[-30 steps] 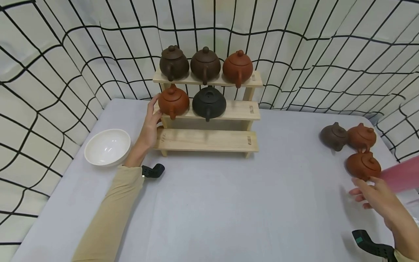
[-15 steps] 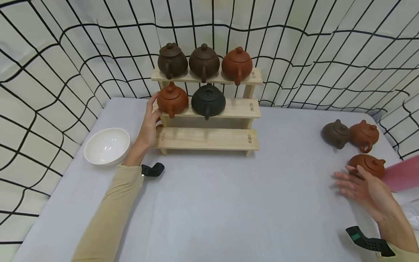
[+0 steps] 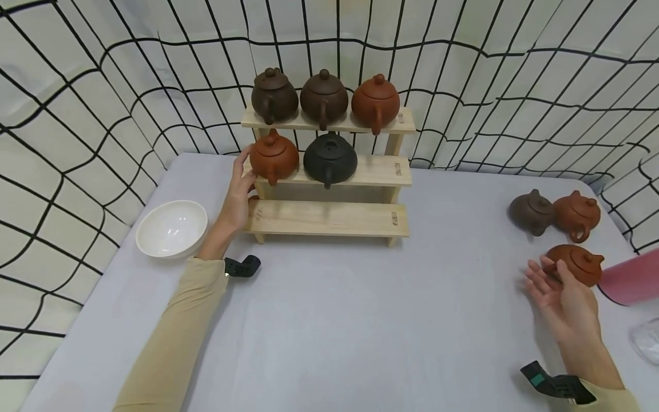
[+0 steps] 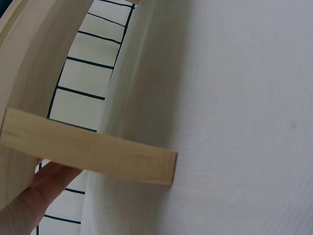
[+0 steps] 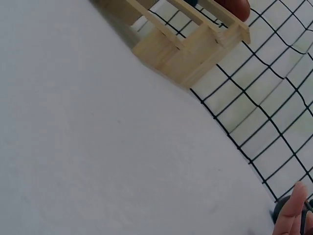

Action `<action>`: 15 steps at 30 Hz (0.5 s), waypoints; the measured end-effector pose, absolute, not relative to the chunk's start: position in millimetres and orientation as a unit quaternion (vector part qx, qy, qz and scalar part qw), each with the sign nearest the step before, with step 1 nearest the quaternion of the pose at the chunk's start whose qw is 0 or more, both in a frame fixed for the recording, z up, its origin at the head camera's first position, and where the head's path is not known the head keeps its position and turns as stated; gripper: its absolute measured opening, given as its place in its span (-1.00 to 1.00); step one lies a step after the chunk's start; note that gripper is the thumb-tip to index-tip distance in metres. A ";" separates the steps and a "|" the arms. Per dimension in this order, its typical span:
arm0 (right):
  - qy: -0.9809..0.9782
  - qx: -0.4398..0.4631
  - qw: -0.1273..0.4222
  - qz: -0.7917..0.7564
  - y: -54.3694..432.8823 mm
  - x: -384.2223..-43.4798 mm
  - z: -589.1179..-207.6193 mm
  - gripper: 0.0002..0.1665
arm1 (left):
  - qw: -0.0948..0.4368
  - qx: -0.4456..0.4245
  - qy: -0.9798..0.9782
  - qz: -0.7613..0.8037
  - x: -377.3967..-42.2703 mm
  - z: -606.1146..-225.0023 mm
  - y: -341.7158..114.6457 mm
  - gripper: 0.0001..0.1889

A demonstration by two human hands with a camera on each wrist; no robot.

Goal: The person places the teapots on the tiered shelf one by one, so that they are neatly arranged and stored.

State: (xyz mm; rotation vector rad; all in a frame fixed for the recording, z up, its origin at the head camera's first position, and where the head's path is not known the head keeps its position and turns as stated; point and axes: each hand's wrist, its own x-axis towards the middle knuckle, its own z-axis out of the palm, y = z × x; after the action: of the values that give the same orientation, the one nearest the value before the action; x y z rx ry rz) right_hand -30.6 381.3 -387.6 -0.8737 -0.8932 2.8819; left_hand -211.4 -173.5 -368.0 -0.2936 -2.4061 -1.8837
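Observation:
At the right of the head view, my right hand (image 3: 566, 309) is turned palm up, its thumb and fingers pinching the handle side of a reddish-brown teapot (image 3: 580, 262). That teapot's spout points right. Behind it are a dark brown teapot (image 3: 531, 212) and another reddish-brown teapot (image 3: 578, 213). My left hand (image 3: 235, 200) holds the left end of a three-step wooden stand (image 3: 329, 218). In the left wrist view its fingers (image 4: 54, 181) are partly hidden behind a wooden leg. An orange-red teapot (image 3: 274, 155) and a black teapot (image 3: 330, 159) sit on the middle step.
Two dark brown teapots (image 3: 275, 96) and a red-brown one (image 3: 376, 102) line the top step. A white bowl (image 3: 172, 229) stands left of the stand. A pink cylindrical object (image 3: 630, 277) and something clear (image 3: 647, 340) lie at the right. Black wire mesh (image 3: 443, 109) encloses the table.
My right hand has turned palm up and come to the teapot's handle. The front teapot has swung round, its spout now pointing right. The left hand stays on the stand.

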 end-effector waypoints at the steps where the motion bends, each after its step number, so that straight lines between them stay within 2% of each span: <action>1: -0.292 -0.277 0.005 0.916 376.0 -30.3 -387.9 -0.70 | 0.036 -0.096 -0.784 -0.613 -211.5 -368.0 -173.5 -0.33; 8: -0.328 -0.236 -0.010 0.915 334.4 -27.3 -390.0 -0.74 | 0.042 -0.105 -0.783 -0.612 -212.8 -368.9 -172.9 -0.32; 15: -0.480 -0.122 -0.034 0.868 293.3 -40.3 -375.4 -0.74 | 0.043 -0.104 -0.784 -0.610 -212.4 -369.6 -173.6 -0.32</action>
State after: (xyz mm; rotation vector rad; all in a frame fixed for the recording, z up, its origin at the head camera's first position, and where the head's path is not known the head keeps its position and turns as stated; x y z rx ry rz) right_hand -40.3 293.3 -375.4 -0.3921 -1.5409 2.7874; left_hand -212.4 -173.6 -369.6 -0.3170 -2.3984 -1.8674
